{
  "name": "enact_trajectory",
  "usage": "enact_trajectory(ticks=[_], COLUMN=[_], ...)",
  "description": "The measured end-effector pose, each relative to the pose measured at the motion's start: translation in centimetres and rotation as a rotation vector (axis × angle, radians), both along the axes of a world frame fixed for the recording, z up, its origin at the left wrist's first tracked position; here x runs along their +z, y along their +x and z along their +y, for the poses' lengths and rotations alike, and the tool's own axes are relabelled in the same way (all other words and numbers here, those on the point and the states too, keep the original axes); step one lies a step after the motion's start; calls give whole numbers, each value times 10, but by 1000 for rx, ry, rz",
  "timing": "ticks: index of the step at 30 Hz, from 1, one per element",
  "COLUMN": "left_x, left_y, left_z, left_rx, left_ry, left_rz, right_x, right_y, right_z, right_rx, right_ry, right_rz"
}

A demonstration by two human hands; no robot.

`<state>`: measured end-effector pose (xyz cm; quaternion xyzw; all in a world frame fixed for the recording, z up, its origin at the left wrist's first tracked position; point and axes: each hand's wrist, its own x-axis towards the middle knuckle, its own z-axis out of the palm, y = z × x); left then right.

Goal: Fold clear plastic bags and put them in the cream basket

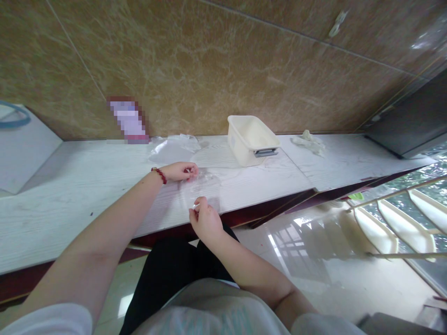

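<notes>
**Both hands pinching a clear plastic bag on white bench**

Seated person, head cam looking down at a long white wood-grain tabletop point(87, 186) set against a brown marbled tile wall point(209, 65).

Left hand point(179, 171), w/ a dark red bead bracelet point(159, 175) at the wrist, lies on the bench approx. centre of view. Fingers curled in, tips pinched on the far edge of a thin clear plastic bag point(204, 186). Right hand point(204, 218) sits at the near bench edge, at 5 o'clock from the left hand; thumb & fingertips closed on the bag's near edge, something small and pale at the tips, too blurred to identify. So both hands grasp the same bag, which is stretched flat on the bench betw. them, hard to make out because it's see-through.

At 12 o'clock from the left hand, near the wall: more crumpled clear plastic sheeting point(174, 146). At 2 o'clock: cream rectangular plastic tub point(249, 137) w/ a grey handle on its near side, standing upright, apart from the bag. Further along at 3 o'clock from the tub: a crumpled pale cloth or glove point(309, 142), can't tell which. At 11 o'clock by the wall, a pixelated purple-white object point(128, 120).

Below the bench: black trousers point(174, 270), glossy floor tiles point(314, 260) w/ window reflections.
</notes>
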<state>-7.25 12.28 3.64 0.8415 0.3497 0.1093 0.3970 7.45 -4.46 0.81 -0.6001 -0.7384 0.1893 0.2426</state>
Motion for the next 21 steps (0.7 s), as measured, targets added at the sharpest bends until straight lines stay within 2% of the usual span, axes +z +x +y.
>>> enact_trajectory(ticks=[5, 12, 16, 21], left_x=[-8, -20, -18, -12], left_y=[-7, -10, -3, 5], left_z=[5, 9, 8, 9], left_rx=[147, 195, 235, 192], left_ry=[58, 29, 89, 173], left_rz=[39, 2, 31, 97], right_x=[0, 3, 5, 5], right_y=[4, 5, 4, 4], right_z=[1, 0, -1, -1], right_rx=[24, 36, 57, 66], right_ry=[3, -30, -34, -32], right_rz=[-45, -146, -149, -129])
